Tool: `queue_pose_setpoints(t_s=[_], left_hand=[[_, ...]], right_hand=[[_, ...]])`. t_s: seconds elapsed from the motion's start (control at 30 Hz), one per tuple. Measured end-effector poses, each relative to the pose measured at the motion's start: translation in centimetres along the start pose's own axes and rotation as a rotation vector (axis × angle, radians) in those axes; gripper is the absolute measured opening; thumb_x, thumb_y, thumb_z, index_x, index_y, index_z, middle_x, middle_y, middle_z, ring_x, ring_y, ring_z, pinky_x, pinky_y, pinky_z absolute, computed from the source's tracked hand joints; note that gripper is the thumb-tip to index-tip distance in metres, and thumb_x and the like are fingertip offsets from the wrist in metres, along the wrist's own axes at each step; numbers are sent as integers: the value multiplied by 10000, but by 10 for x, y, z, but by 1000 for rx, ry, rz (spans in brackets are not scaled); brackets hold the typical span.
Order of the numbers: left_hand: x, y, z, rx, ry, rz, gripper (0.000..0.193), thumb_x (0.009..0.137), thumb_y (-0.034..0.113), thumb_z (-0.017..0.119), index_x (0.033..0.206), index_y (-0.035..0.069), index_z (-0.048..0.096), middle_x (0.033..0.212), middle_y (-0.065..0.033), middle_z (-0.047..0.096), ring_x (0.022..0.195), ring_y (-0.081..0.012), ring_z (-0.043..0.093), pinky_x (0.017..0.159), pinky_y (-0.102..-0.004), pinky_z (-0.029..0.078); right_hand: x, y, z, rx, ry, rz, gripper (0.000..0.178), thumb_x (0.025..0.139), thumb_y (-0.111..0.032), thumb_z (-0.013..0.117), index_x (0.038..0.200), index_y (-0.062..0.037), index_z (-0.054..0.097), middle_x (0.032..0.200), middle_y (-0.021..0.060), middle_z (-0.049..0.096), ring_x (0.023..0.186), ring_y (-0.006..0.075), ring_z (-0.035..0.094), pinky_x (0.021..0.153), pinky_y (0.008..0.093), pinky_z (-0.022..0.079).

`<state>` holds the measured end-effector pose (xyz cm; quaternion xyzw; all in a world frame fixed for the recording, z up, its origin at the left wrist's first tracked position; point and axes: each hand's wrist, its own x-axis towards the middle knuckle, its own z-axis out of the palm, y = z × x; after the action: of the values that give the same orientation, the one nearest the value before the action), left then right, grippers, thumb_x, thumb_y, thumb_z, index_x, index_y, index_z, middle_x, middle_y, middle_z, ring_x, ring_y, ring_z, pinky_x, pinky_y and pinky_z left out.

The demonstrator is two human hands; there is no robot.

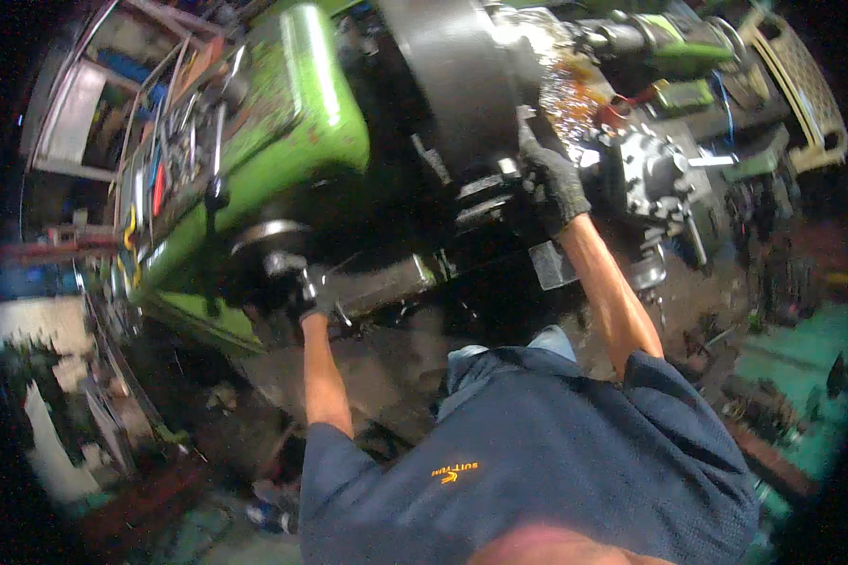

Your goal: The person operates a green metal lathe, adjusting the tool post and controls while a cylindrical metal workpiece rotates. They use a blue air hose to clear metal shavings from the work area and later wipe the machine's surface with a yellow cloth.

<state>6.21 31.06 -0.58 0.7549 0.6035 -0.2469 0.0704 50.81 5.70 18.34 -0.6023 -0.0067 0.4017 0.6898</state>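
- Hands well apart: the left hand (313,299) is by a shiny metal fitting (285,264), its grip too dark to tell.
- The gloved right hand (554,179) is at the lathe chuck (462,75), whether clamped I cannot tell.
- Just right of that glove: the tool post (652,174).
- Beyond it: shiny swarf (567,89), the tailstock (674,42).
- Beyond the left hand: the green headstock (334,122).

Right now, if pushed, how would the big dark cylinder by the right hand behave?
Likely heavy: the big dark cylinder is far wider than the gloved right hand. Probably rigid: its surface looks metallic. Possibly slick: its smooth side shows a sheen.
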Motion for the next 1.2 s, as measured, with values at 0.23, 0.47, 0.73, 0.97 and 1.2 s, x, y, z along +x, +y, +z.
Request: queue_pose_setpoints(t_s=[0.23, 0.47, 0.73, 0.97, 1.2], left_hand=[[-103, 33, -25, -91, -85, 240, 528, 925, 512, 545, 1093, 35, 698, 1052, -255, 694, 969, -425, 678, 862, -503, 526], [-245, 140, -212, -574, 596, 1028, 254, 745, 149, 764, 974, 55, 703, 885, -163, 698, 799, -342, 665, 717, -430, 524], [-252, 288, -387, 220, 1327, 1425, 275, 788, 138, 696, 1055, 200, 677, 761, -41, 567, 720, -255, 586, 644, -412, 450], [-220, 354, -400, 470, 1313, 1406, 187, 792, 132, 657, 966, 195, 679, 759, -24, 553, 745, -239, 578, 696, -400, 457], [-204, 378, -417, 687, 1274, 1500, 183, 802, 189, 646, 985, 207, 646, 854, -5, 591, 820, -220, 597, 773, -392, 472]], right_hand=[[-94, -27, -68, -345, -6, -448, 306, 939, -186, 669, 1170, 15, 677, 1018, 73, 705, 935, 146, 650, 732, 263, 537], [-140, -58, -263, -571, 686, -739, 234, 942, -162, 665, 1135, -33, 690, 1030, 62, 711, 915, 142, 653, 836, 293, 522], [-56, -48, -334, -1283, 447, -152, 486, 975, -517, 504, 1191, -105, 642, 1152, 189, 667, 1061, 397, 634, 892, 482, 502], [-45, -19, -350, -1155, 424, -333, 387, 1010, -430, 494, 956, -76, 639, 883, 220, 638, 854, 471, 602, 720, 523, 476], [-91, 23, -391, -922, 445, -336, 351, 1006, -360, 548, 892, -36, 622, 706, 148, 565, 626, 289, 550, 595, 404, 441]])
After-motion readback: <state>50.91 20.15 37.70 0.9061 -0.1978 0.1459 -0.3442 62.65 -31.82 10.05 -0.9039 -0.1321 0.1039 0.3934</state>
